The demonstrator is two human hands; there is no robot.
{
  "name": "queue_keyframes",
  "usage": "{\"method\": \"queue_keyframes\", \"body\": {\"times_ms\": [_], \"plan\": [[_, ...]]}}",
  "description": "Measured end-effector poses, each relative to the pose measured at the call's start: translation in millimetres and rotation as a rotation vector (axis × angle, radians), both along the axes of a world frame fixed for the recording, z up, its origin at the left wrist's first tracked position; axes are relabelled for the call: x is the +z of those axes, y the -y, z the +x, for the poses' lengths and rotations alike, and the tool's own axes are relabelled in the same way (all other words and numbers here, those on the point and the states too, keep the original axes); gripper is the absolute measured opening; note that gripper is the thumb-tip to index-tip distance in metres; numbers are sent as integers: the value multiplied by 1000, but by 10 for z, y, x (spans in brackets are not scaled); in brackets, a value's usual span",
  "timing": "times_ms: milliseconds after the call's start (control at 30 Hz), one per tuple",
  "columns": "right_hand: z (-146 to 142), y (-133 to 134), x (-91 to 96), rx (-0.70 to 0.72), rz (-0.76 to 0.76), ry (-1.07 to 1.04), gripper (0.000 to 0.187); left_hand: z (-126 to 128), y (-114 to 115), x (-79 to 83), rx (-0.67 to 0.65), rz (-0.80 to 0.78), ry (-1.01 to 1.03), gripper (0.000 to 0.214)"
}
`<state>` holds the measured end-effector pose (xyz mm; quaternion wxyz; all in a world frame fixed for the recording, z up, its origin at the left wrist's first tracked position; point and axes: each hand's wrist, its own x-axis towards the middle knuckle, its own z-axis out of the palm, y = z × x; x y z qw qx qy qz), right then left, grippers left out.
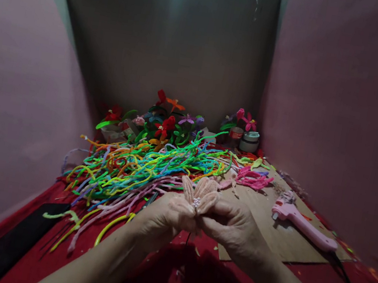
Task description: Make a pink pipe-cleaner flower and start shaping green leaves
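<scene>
A pale pink flower of fuzzy, bent stems (208, 190), with a cluster of small whitish beads (196, 202) in its centre, is held up above the table covered with red cloth (318, 277), between the two hands. By the right hand (236, 224), the flower is pinched low on its right side; the thumb and the forefinger are brought nearly together there, and the other fingers are curled. By the left hand (164, 214), the flower is supported at its left petals, with the fingers bent and close together; it cannot be told how the fingertips behind the flower are placed. Below the flower, a thin dark stem (187, 239) is seen.

Beyond the hands, a large heap of multicoloured fuzzy stems (149, 164) is spread toward the far edge of the table. Near the right edge, a pink glue gun (305, 227) is laid on a flat brown cardboard sheet (259, 221), and a magenta bundle of fuzzy stems (253, 178) is placed near the sheet's far edge. Along the left edge, a flat black strip (16, 238) is laid.
</scene>
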<state>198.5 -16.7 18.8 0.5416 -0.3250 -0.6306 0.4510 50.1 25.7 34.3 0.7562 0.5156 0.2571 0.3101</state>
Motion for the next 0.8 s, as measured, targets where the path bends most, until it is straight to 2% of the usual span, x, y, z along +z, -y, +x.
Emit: {"method": "queue_keyframes", "body": {"times_ms": [167,367,467,533,633,800], "plan": [[-23,12,32,-45,-24,28,10,-8,7,21,10,-17,8,21],[-57,-2,150,-106,52,57,16,18,42,121,117,90,55,29],[-56,-30,175,-130,38,66,17,26,40,119,193,183,53,18],[-64,-56,167,-72,9,4,19,23,32,100,264,243,32,12],[-97,-100,139,68,-63,-156,21,8,19,87,324,271,42,16],[-153,-138,127,99,-189,-330,18,-32,-9,119,249,253,81,12]]}}
